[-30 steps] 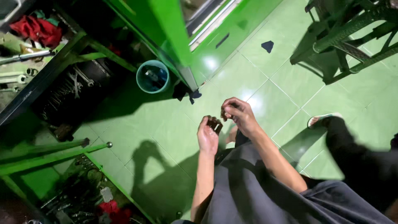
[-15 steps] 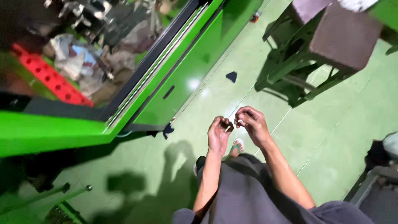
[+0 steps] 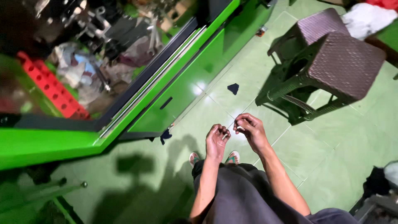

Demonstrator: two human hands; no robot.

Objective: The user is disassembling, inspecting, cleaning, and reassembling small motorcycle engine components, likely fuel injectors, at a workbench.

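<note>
Head-camera view is dominated by the green tiled floor (image 3: 331,166), with a long green cabinet (image 3: 195,70) running diagonally across the upper left; compared with the earlier pictures the view has swung up and to the right, so that the blue bucket seen a second ago is gone and the cabinet's cluttered glass top, with a red perforated rack (image 3: 52,89) beneath it, is now shown more fully. Two brown woven stools (image 3: 344,62) have come wholly into view at the upper right, standing on the floor well apart from the hands. A small dark scrap (image 3: 233,88) lies on a tile between the cabinet and the stools. Dark grey shorts (image 3: 244,199) and sandalled feet (image 3: 233,157) are seen below the forearms. The left hand (image 3: 216,141) is held palm-up with its fingers (image 3: 224,132) curled loosely inward; the dark small object that was cupped in it earlier can no longer be made out, so whether anything is held there cannot be told. The right hand (image 3: 251,128) is kept just beside it, its fingers (image 3: 239,124) pinched together on a tiny pale item (image 3: 237,128), too small to be identified. The two hands have stayed close together throughout, so the small piece is judged to be in hand between them, above the feet.
</note>
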